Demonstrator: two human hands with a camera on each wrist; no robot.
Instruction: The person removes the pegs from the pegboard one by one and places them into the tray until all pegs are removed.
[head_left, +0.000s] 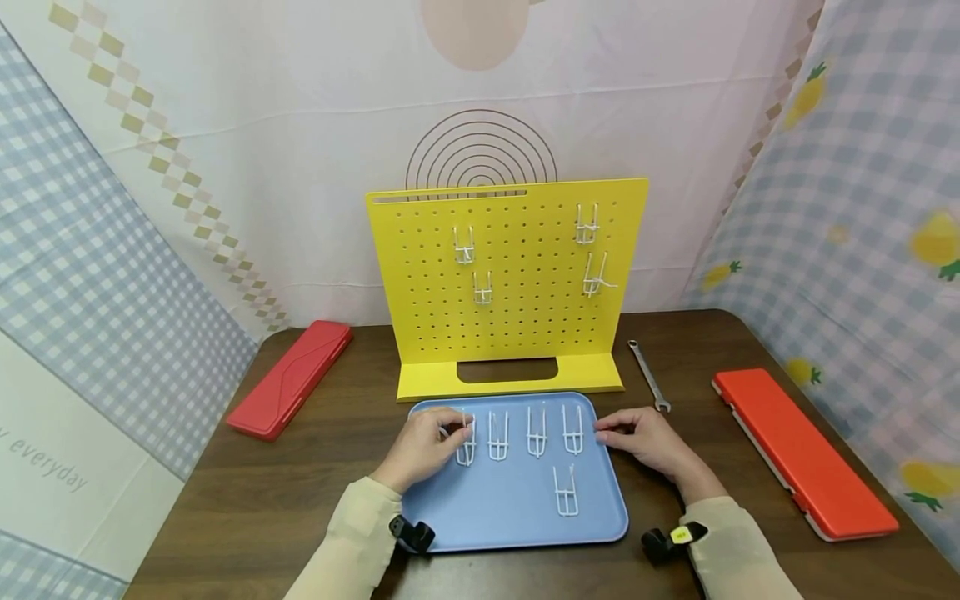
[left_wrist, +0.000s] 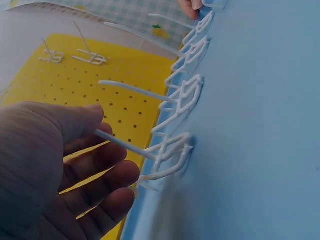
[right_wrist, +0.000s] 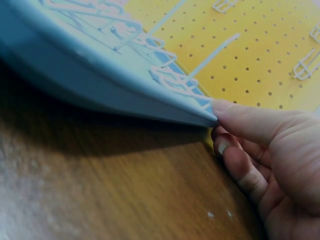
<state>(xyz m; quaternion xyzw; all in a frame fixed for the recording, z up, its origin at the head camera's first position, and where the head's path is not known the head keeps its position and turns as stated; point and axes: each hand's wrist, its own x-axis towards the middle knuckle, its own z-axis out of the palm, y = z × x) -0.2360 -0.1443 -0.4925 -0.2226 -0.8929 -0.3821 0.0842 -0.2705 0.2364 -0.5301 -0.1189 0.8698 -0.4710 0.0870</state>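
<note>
A light-blue tray (head_left: pixel 517 508) carries several white wire pegboard hooks. At the left end of the row near its far edge, my left hand (head_left: pixel 425 446) pinches the prong of a hook (left_wrist: pixel 170 150) between thumb and index finger; that hook's base is on the tray. My other left fingers are loosely curled. More hooks stand in line to the right, among them one hook (head_left: pixel 573 431) near my right hand (head_left: pixel 648 442). A single hook (head_left: pixel 566 492) sits closer to me. My right hand grips the tray's right rim (right_wrist: pixel 200 117), thumb on top and fingers beneath.
Behind the tray stands a yellow pegboard (head_left: pixel 532 308) with several white hooks on it. A wrench (head_left: pixel 648 375) lies to its right. A dark red case (head_left: pixel 292 379) is at the left, and a bright red case (head_left: pixel 802 450) at the right of the brown table (head_left: pixel 202 508).
</note>
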